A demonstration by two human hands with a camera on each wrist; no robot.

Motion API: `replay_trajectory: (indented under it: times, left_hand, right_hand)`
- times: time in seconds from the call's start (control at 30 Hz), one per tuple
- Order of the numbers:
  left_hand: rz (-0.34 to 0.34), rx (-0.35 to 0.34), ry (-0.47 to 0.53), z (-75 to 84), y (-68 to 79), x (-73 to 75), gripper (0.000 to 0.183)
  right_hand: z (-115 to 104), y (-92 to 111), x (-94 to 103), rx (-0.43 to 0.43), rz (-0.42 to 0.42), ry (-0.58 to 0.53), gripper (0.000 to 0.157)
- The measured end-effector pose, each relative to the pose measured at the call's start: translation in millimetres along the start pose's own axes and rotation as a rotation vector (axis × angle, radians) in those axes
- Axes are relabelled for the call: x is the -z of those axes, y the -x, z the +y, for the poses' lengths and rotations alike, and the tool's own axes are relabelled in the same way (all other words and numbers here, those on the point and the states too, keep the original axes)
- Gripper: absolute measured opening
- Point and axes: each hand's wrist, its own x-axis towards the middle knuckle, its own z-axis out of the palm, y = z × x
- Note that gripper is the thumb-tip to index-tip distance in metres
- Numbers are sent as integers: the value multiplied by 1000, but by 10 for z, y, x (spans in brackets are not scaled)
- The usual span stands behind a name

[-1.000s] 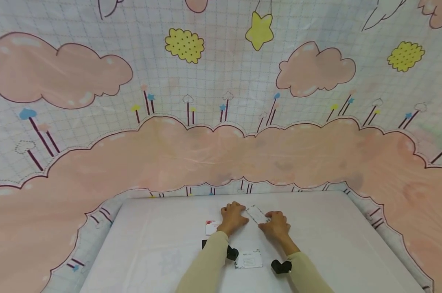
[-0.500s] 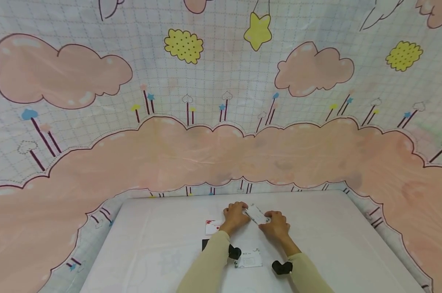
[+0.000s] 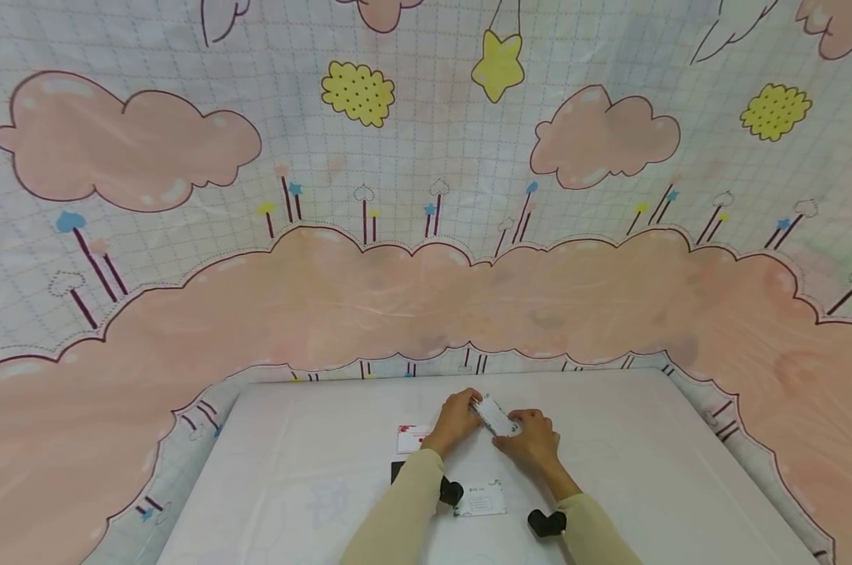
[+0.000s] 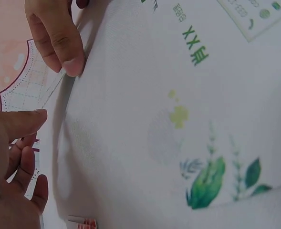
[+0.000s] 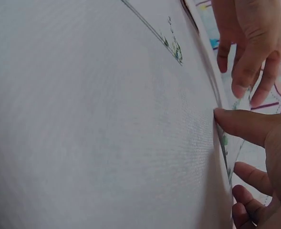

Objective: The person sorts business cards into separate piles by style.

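A white business card (image 3: 495,416) with green leaf print lies slantwise between both hands in the head view. My left hand (image 3: 456,420) pinches its far left corner; my right hand (image 3: 533,438) holds the near right end between thumb and fingers. In the left wrist view the left hand (image 4: 16,157) has its thumb at the edge of the card (image 4: 54,89), which shows almost edge-on. The right wrist view has the right hand (image 5: 274,157) with its thumb tip against the card (image 5: 225,143), fingers on the other side.
A second green-leaf business card (image 3: 479,499) lies nearer, between the forearms. A card with red corners (image 3: 410,439) lies left of the left hand. The left sleeve partly covers a black flat object (image 3: 396,471). The white table (image 3: 292,455) meets a cloud-patterned cloth (image 3: 398,306) behind.
My left hand has moved slightly right to the card's corner and now grips it. The card looks more tilted between the hands. The right hand has barely moved.
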Motion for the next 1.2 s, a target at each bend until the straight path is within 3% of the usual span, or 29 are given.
replay_trajectory:
  times: [0.2, 0.5, 0.63, 0.87, 1.2]
  left_hand:
    - [-28, -5, 14, -8, 65, 47, 42]
    - [-74, 18, 21, 51, 182, 164, 51]
    - [-60, -42, -20, 68, 228, 215, 54]
    - [-43, -137, -116, 111, 321, 305, 62]
    - [-134, -215, -244, 207, 485, 399, 69]
  right_hand:
    - [-8, 37, 29, 16, -9, -47, 54]
    - [40, 80, 145, 83, -51, -225, 53]
    - [69, 94, 195, 86, -92, -279, 56]
    - [39, 184, 312, 155, -106, -260, 57]
    - [32, 284, 415, 286, -120, -219, 55]
